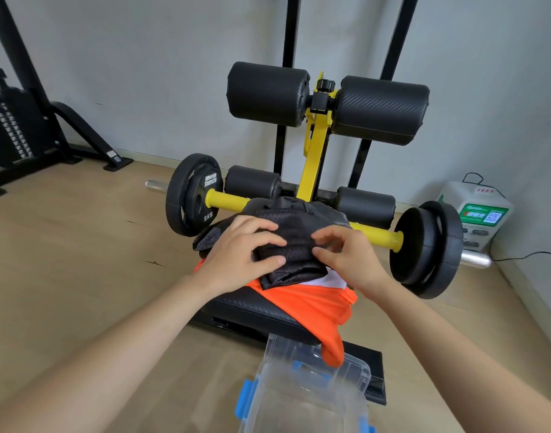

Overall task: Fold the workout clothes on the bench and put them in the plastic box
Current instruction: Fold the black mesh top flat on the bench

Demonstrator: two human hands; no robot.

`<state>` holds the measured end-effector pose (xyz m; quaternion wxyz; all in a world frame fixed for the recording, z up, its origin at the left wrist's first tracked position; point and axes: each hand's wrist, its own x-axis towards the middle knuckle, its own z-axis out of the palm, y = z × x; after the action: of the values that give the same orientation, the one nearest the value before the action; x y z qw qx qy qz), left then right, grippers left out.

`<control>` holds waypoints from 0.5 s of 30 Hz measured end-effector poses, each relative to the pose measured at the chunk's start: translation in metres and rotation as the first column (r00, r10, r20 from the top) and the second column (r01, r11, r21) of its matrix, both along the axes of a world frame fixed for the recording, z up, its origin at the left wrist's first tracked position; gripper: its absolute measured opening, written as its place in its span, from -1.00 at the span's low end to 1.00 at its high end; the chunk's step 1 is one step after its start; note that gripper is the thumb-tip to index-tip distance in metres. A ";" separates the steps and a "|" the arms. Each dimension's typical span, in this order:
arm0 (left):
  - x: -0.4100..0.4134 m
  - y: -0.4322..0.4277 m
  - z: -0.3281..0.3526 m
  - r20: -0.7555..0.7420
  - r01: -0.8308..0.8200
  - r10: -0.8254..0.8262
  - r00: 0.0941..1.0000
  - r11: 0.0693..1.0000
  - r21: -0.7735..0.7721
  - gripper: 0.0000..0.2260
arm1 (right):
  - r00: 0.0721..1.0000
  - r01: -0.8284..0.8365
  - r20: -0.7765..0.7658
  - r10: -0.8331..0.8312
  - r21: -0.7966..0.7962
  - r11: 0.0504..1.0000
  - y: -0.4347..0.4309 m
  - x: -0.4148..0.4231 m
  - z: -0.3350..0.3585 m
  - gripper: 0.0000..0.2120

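While curled, hands (246, 256) (346, 259) around black garment (294, 234)

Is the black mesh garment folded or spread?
Folded: black mesh garment is a compact bundle held by left hand and right hand.

Bare forearms (136, 332); bare left hand (241, 259), right hand (350, 260).

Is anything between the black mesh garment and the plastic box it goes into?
Yes: the orange garment, lying under the black mesh garment, hangs off the bench, its tip drooping over the far rim of the plastic box.
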<state>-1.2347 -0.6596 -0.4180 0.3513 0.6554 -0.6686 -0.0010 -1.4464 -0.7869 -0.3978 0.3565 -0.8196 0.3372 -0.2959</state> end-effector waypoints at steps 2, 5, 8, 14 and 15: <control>-0.002 0.000 -0.002 0.032 0.017 -0.019 0.999 0.998 0.065 -0.64 | 0.996 0.068 -0.061 -0.065 0.053 0.996 -0.004 -0.004 -0.007 -0.80; -0.001 0.003 0.001 0.030 -0.001 -0.003 1.000 0.992 0.130 -0.62 | 0.990 0.072 -0.128 -0.058 0.106 0.992 0.002 -0.002 -0.006 -0.74; 0.003 0.006 0.003 0.073 0.002 -0.012 0.997 0.990 0.142 -0.57 | 0.976 0.039 -0.216 -0.022 0.072 0.997 0.012 0.008 -0.006 -0.71; 0.005 0.012 0.013 0.065 -0.029 0.019 0.998 0.987 0.159 -0.56 | 0.995 0.015 -0.102 -0.008 0.069 0.997 0.018 0.020 -0.005 -0.77; 0.005 0.013 0.016 0.069 -0.046 0.038 0.997 0.991 0.127 -0.59 | 0.998 -0.014 -0.056 0.017 0.046 0.999 0.019 0.021 -0.004 -0.77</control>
<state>-1.2296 -0.6468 -0.4018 0.2859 0.6904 -0.6644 -0.0151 -1.4257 -0.7679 -0.4015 0.3675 -0.8219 0.3474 -0.2623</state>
